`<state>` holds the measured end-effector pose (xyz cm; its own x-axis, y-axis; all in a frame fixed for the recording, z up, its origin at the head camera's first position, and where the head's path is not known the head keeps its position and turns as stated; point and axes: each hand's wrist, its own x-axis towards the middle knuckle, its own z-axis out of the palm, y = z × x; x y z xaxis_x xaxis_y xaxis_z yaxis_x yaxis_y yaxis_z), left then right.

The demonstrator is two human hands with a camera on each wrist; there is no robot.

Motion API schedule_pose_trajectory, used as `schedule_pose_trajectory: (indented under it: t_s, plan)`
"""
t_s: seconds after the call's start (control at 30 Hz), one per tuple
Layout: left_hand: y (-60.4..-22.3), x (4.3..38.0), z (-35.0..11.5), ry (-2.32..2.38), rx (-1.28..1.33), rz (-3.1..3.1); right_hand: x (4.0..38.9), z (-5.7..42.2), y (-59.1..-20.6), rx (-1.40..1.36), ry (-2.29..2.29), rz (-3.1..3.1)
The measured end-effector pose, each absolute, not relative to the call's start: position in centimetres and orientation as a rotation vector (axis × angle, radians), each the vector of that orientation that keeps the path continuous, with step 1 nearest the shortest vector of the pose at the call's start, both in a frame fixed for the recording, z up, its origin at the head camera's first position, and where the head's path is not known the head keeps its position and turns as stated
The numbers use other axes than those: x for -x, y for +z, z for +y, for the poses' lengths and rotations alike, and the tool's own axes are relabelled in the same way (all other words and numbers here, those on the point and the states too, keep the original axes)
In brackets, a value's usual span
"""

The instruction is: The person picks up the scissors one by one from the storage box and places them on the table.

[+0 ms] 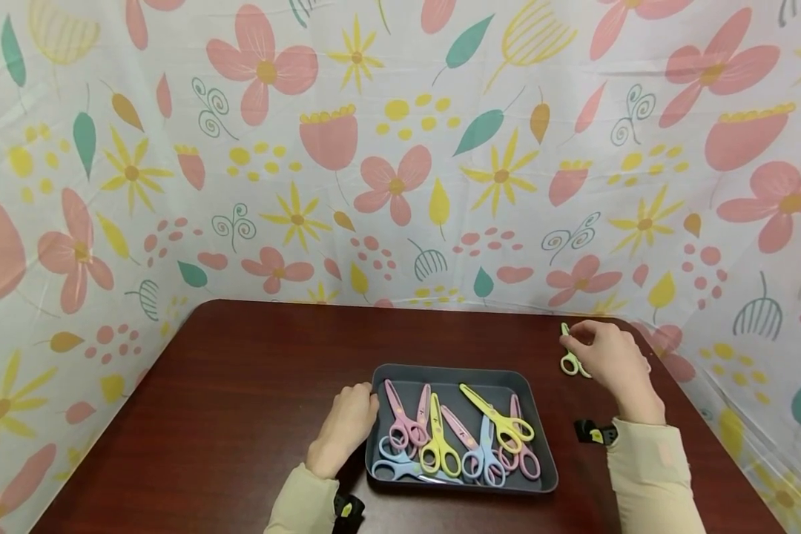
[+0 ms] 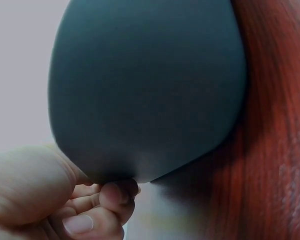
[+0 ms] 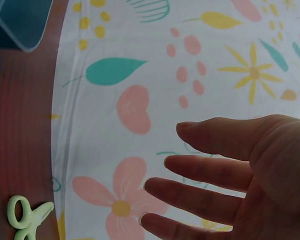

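A dark grey tray holds several pairs of pink, yellow and blue scissors, piled and overlapping. Among them are yellow scissors, pink scissors and blue scissors. My left hand is at the tray's left side and grips its edge with curled fingers, seen close up beside the tray wall in the left wrist view. Over the far right of the table, my right hand has its fingers extended and holds nothing. Just beside it, light green scissors lie on the tabletop, partly covered by the hand in the head view.
The dark red-brown wooden table runs back to a flower-printed cloth that hangs behind and at both sides. Black straps circle both wrists. The table's right edge lies close to the right hand.
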<state>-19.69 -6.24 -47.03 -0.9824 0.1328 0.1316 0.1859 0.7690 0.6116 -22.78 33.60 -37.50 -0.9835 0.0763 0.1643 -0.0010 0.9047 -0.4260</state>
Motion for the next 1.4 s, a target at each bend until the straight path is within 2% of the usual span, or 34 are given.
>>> schedule_pose_trajectory:
  t_s: [0.93,1.4]
  plan:
    - [-47.0,19.8,-5.8,-1.025,0.276,-2.891,22.0,31.3,-36.9,-0.057,0.427,-2.942]
    - [-47.0,19.7,-6.2,-1.052,0.257,-2.907,20.9,27.8,-38.5,-0.318,0.089,-2.867]
